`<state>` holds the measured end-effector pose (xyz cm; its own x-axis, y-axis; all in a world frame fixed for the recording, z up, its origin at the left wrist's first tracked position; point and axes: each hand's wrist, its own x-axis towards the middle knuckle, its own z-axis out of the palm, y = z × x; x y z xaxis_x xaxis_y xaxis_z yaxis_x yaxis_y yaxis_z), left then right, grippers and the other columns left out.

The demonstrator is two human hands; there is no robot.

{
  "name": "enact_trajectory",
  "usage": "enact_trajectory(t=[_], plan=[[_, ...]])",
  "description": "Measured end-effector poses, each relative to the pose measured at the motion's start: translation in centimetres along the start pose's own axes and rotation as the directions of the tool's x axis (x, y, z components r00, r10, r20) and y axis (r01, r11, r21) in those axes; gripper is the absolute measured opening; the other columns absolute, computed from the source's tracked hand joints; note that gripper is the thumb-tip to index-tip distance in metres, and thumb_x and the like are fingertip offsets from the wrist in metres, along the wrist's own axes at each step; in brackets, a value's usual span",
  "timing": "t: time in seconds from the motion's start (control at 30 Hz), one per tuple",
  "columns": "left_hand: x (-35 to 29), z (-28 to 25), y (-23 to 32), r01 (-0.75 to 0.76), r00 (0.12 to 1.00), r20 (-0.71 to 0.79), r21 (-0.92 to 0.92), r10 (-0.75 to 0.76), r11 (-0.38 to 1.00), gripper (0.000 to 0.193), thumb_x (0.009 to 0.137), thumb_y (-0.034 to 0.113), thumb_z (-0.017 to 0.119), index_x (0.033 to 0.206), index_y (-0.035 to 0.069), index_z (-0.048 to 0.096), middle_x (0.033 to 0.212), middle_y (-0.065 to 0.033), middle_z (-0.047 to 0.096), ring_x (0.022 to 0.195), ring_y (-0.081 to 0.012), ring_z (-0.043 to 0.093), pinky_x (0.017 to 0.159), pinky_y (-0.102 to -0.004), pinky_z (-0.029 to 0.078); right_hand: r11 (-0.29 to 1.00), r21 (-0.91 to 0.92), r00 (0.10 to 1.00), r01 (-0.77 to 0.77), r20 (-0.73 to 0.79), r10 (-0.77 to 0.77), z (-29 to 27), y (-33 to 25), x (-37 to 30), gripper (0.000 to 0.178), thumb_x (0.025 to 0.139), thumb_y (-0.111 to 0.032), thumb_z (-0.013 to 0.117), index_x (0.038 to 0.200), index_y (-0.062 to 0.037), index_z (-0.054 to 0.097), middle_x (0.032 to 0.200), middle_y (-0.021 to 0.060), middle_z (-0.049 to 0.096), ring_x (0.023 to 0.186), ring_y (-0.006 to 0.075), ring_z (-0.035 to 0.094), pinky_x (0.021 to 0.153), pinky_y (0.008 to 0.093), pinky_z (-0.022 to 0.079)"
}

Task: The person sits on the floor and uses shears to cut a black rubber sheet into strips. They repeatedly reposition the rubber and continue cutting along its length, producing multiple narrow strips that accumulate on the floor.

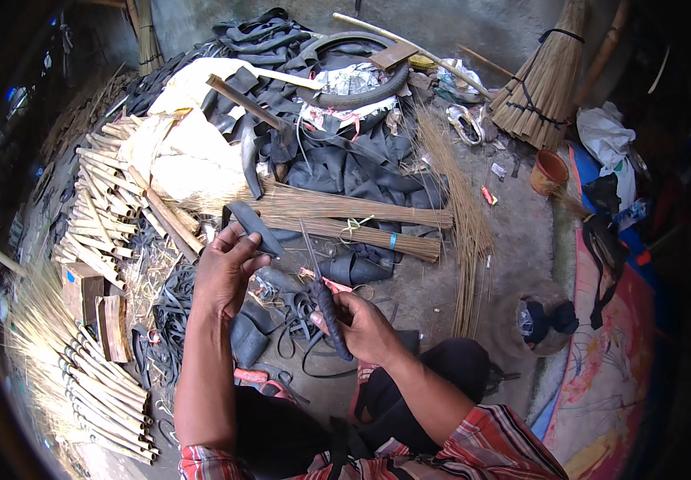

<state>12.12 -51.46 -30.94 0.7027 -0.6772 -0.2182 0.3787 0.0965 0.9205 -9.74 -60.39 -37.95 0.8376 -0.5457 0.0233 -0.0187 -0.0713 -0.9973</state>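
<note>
My left hand [231, 268] is closed, pinching a strip of black rubber [251, 222] between thumb and fingers; the strip curves over above the hand. In my right hand [364, 326] is a knife [329, 310] with a thick dark wrapped handle. Its thin, pointed blade rises toward the rubber strip, apart from it. Below and between the hands lie narrow black rubber strips [297, 320]. Just beyond them, two bundles of thin brown broom sticks [353, 210] lie side by side, one tied with a blue band.
Short cut bamboo pieces [105, 208] are piled at the left, above several finished-looking brushes [105, 392]. Black rubber sheets and a tyre [361, 96] are heaped at the back. A large stick broom [541, 80] leans at the far right, near a brown cup-shaped container [549, 171].
</note>
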Motion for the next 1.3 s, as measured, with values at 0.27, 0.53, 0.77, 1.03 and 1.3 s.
enact_trajectory(t=[0.27,0.53,0.77,1.03,1.3], plan=[[1.7,-3.3,-0.7,-0.023,0.999,-0.045,0.027,0.024,0.999,0.057,0.099,0.008,0.070,0.148,-0.005,0.043,0.110,-0.0151,0.066,0.087,-0.0243,0.075,0.071,-0.0309,0.065,0.981,-0.196,0.998,0.009,0.059,0.003,2.0,-0.4,0.6,0.048,0.089,-0.040,0.085,0.106,0.0010,0.067,0.086,0.0127,0.073,0.078,0.0219,0.072,0.073,0.0379,0.054],[2.2,-7.3,-0.9,0.006,0.996,0.087,0.072,-0.012,0.997,0.075,0.099,0.007,0.071,0.158,-0.010,0.029,0.104,-0.0134,0.067,0.086,-0.0214,0.073,0.076,-0.0309,0.064,0.970,-0.240,0.978,-0.035,0.192,0.083,4.6,2.4,2.2,0.046,0.090,-0.029,0.084,0.118,0.0002,0.061,0.091,0.0087,0.068,0.082,0.0177,0.065,0.076,0.0342,0.054],[0.3,-8.1,-1.2,0.024,0.997,0.070,0.116,-0.033,0.993,0.069,0.097,0.001,0.069,0.157,-0.009,0.035,0.093,-0.0093,0.067,0.082,-0.0175,0.072,0.071,-0.0296,0.064,0.956,-0.291,0.972,-0.048,0.206,0.111,6.7,1.8,3.0,0.051,0.088,-0.030,0.085,0.117,0.0028,0.060,0.089,0.0146,0.071,0.080,0.0244,0.069,0.076,0.0380,0.054],[-0.4,-8.7,-1.3,0.047,0.992,0.106,0.151,-0.063,0.987,0.078,0.096,0.002,0.070,0.159,-0.011,0.026,0.102,-0.0137,0.070,0.086,-0.0208,0.073,0.076,-0.0321,0.064,0.960,-0.263,0.975,-0.093,0.171,0.141,7.0,1.1,2.8,0.044,0.094,-0.039,0.081,0.112,-0.0011,0.065,0.084,0.0019,0.065,0.074,0.0105,0.058,0.067,0.0290,0.048],[-1.0,-7.0,-1.5,0.026,0.994,0.103,0.150,-0.042,0.988,0.073,0.096,0.001,0.070,0.157,-0.012,0.032,0.093,-0.0079,0.068,0.079,-0.0150,0.071,0.073,-0.0283,0.063,0.949,-0.260,0.978,-0.180,0.060,0.202,6.5,1.6,2.2,0.045,0.087,-0.041,0.087,0.094,-0.0009,0.067,0.070,0.0044,0.065,0.061,0.0127,0.055,0.057,0.0336,0.044]])
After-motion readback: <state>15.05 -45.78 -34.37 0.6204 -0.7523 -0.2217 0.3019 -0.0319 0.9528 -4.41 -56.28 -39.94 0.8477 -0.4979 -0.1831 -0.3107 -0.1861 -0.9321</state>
